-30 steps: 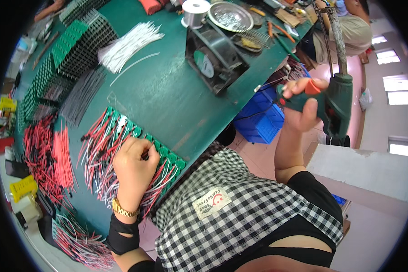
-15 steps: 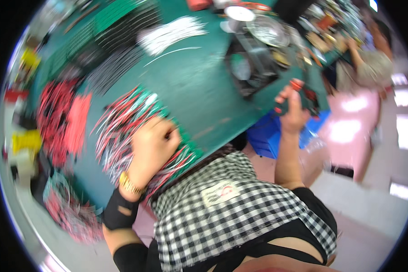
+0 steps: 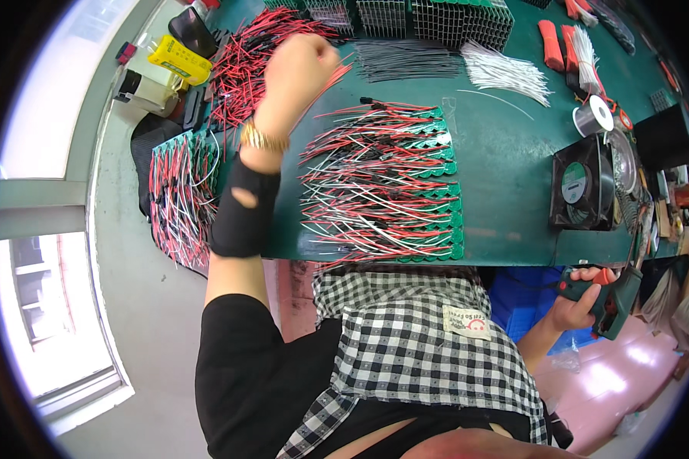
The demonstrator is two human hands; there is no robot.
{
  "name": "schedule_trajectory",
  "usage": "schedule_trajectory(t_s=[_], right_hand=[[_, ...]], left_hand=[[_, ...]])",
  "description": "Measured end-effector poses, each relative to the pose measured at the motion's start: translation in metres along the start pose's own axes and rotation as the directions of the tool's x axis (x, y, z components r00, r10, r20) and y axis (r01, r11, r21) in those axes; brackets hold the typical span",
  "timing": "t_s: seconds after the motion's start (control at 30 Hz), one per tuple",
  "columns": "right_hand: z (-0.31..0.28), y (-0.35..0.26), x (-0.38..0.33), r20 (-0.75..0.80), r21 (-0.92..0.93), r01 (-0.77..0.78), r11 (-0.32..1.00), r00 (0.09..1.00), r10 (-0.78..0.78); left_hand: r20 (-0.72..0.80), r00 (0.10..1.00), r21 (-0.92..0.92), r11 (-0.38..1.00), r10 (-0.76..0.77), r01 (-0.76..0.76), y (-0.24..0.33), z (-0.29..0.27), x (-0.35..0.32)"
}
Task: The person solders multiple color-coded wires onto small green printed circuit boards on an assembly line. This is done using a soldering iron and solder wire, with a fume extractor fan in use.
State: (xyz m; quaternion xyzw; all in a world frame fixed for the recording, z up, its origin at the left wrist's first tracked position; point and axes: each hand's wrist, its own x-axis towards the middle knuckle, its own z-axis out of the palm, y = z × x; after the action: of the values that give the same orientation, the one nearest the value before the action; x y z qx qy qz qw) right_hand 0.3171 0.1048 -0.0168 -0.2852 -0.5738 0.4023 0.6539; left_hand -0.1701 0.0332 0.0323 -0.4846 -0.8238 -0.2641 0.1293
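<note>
A round green-and-white label (image 3: pixel 573 183) sits on the black fan's hub at three o'clock; a cream cloth patch (image 3: pixel 467 322) on the checked apron at five; a yellow labelled box (image 3: pixel 179 60) at eleven

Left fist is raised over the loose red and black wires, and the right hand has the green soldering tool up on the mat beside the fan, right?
Not quite. In the head view the right hand holds the green soldering tool below the table edge, off the mat, under the fan. The left hand is a raised fist over the loose wires.
</note>
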Motion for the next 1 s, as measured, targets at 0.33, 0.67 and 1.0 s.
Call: schedule_trajectory(t_s=[0.33, 0.67, 1.0], right_hand=[[0.009, -0.003, -0.011, 0.01, 0.066, -0.055, 0.996, 0.998, 0.054], [0.017, -0.016, -0.029, 0.323, 0.006, -0.094, 0.996, 0.942, 0.087], [0.044, -0.003, -0.063, 0.498, -0.164, -0.009, 0.986, 0.862, 0.091]], left_hand=[[0.287, 0.955, 0.5, 0.84, 0.071, -0.212, -0.116, 0.052, 0.059], [-0.078, 0.97, -0.331, 0.912, 0.228, -0.241, 0.028, 0.009, 0.003], [0.279, 0.755, -0.606, 0.718, 0.594, -0.342, 0.151, -0.001, -0.104]])
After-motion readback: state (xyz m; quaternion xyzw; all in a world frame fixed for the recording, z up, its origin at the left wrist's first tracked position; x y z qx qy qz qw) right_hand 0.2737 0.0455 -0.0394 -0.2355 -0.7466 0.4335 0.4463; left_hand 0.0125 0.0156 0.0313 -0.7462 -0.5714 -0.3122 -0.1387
